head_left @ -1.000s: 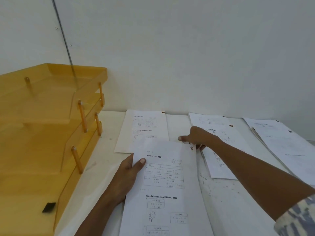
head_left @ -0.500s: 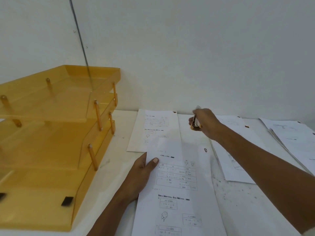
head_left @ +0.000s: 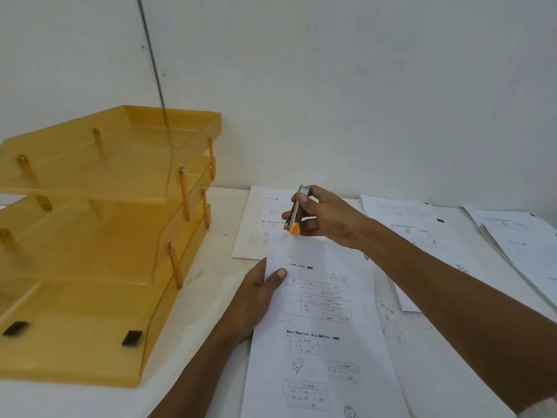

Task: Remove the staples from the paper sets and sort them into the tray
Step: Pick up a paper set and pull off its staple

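Observation:
A printed paper set (head_left: 325,327) lies in front of me on the white table. My left hand (head_left: 259,294) holds its left edge, thumb on top of the sheet. My right hand (head_left: 328,218) grips a small metal staple remover (head_left: 294,215) with an orange tip, held above the top left of that set. The amber three-tier tray (head_left: 99,242) stands at the left against the wall.
Another paper set (head_left: 256,224) lies behind the one I hold. Two more sets lie to the right, one (head_left: 422,236) under my right forearm and one (head_left: 524,242) at the far right edge. A wall rises close behind the table.
My right hand picked the staple remover up from the table by the paper's top right corner and carried it left and up. The camera has turned left; my left hand kept its hold.

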`<state>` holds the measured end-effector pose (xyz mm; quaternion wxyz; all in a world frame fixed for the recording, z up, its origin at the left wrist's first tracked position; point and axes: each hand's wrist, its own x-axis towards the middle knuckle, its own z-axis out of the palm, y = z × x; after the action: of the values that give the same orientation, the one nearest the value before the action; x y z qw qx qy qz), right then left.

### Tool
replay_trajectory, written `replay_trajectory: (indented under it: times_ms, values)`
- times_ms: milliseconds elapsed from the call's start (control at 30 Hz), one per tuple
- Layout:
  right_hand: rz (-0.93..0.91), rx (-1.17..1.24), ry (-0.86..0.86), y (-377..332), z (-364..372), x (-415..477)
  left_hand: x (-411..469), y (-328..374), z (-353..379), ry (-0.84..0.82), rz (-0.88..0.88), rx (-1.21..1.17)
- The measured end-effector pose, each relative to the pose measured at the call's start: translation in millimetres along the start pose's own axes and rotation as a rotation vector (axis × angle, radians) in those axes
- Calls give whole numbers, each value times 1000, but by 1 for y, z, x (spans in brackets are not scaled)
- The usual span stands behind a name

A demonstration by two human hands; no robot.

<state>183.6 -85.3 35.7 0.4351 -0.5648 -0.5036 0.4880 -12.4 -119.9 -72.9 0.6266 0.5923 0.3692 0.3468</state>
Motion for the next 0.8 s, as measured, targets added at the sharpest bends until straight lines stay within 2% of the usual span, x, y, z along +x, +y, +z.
replay_trajectory:
  times_ms: [300, 500, 800]
  values:
    - [11, -137, -71, 4, 3, 0, 0, -1, 0, 1, -4, -3]
    - [0, -195, -176, 3, -1, -3, 1, -1, 1, 2, 10, -9]
    - [-29, -233, -205, 4, -6, -4, 1, 0, 0, 65, 22, -8]
